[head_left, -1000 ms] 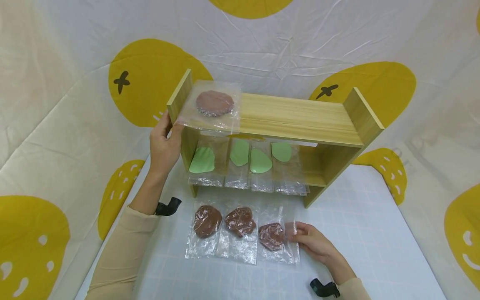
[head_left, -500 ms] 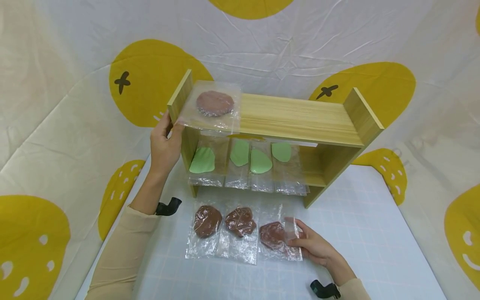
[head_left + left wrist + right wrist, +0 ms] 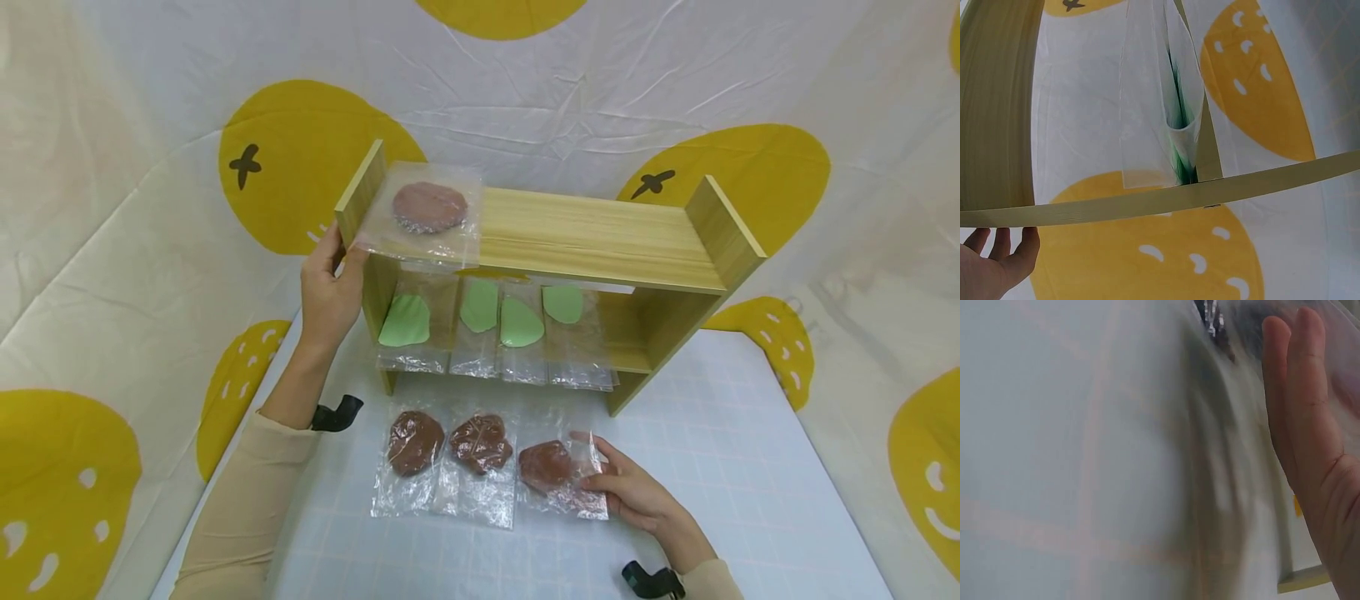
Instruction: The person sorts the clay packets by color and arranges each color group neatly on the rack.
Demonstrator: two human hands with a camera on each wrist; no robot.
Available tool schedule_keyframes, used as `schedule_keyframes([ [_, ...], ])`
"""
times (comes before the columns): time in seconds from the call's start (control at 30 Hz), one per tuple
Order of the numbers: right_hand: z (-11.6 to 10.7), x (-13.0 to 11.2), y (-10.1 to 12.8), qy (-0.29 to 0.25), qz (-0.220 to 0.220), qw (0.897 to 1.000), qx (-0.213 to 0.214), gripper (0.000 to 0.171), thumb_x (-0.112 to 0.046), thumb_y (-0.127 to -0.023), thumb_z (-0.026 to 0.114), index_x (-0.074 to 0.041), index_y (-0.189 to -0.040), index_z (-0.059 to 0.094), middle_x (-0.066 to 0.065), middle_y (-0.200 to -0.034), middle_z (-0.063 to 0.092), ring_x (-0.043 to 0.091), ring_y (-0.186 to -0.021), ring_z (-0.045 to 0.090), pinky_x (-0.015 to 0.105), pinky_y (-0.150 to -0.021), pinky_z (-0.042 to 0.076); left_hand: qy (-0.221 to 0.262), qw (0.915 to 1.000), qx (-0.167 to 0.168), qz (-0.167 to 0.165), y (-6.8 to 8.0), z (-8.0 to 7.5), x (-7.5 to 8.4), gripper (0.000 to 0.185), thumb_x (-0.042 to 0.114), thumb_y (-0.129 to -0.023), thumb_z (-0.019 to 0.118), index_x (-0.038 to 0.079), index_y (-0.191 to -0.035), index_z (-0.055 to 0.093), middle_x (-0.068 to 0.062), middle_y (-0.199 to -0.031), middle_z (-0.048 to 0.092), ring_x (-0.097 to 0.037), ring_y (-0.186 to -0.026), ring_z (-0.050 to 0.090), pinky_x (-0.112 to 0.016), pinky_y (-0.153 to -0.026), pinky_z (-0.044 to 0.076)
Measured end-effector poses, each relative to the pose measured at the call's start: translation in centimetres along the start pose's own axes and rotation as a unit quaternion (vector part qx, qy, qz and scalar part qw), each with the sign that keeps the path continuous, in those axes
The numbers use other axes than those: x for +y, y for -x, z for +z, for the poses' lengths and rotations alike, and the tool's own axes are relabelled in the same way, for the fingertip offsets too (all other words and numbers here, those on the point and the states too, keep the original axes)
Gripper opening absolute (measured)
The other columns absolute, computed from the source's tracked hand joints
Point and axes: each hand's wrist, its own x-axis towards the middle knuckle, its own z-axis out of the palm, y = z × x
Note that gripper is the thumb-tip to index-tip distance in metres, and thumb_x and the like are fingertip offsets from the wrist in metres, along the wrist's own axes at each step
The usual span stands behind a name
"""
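In the head view, my left hand (image 3: 330,287) grips the left side panel of a small wooden shelf (image 3: 592,237) at its front edge. Its fingertips show against the panel's outside in the left wrist view. Beside the thumb, a clear plastic bag with a flat brown patty (image 3: 429,207) lies on the top board. My right hand (image 3: 637,487) pinches the right edge of another clear plastic bag (image 3: 577,500), thumb in front. A brown patty (image 3: 545,466) sits in that bag, and the bag's right side is raised. The right wrist view shows this hand's fingers (image 3: 1310,381) by the plastic.
Left of the held bag, a bagged brown patty (image 3: 480,443) and another bagged patty (image 3: 415,443) lie on the pale table (image 3: 750,467). Several bags with green pieces (image 3: 521,322) lean along the lower shelf, overhanging its front. Behind hangs a white cloth (image 3: 525,108) with yellow prints.
My right hand has taken a firmer hold of the right-hand bag and lifted its right edge, shifting it slightly. The left hand stays on the shelf panel.
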Motion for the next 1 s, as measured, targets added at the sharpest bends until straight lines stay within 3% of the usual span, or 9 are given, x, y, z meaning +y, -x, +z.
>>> schedule_keyframes([
  [0.4,2.5,-1.8,0.3,-0.027,-0.006,0.999,-0.020,0.088,0.011,-0.093,0.056,-0.006,-0.159,0.001,0.023,-0.141,0.048,0.042,-0.122,0.055,0.055,-0.096,0.045,0.001,1.0000,0.000,-0.009,0.0,0.0,0.1,0.040,0.007,-0.103,0.055,-0.005,-0.141,0.053,-0.019,-0.134,0.060,-0.023,-0.119,0.058,-0.034,-0.097,0.049],
  [0.8,6.0,-3.5,1.0,-0.070,-0.071,0.987,-0.125,0.081,0.018,-0.094,0.044,-0.004,-0.159,0.002,0.023,-0.147,0.040,0.042,-0.126,0.051,0.054,-0.098,0.044,0.013,0.9998,0.002,-0.012,0.1,0.0,0.2,0.040,0.009,-0.103,0.056,-0.003,-0.141,0.054,-0.017,-0.133,0.061,-0.020,-0.119,0.058,-0.032,-0.097,0.048],
  [1.0,7.8,-4.6,1.6,-0.110,-0.082,0.977,-0.165,0.082,0.019,-0.094,0.041,-0.007,-0.160,0.001,0.029,-0.147,0.038,0.045,-0.124,0.052,0.057,-0.095,0.044,0.013,0.9999,0.003,-0.006,0.0,0.1,0.0,0.040,0.008,-0.103,0.056,-0.004,-0.141,0.054,-0.018,-0.133,0.061,-0.019,-0.118,0.058,-0.031,-0.097,0.048],
])
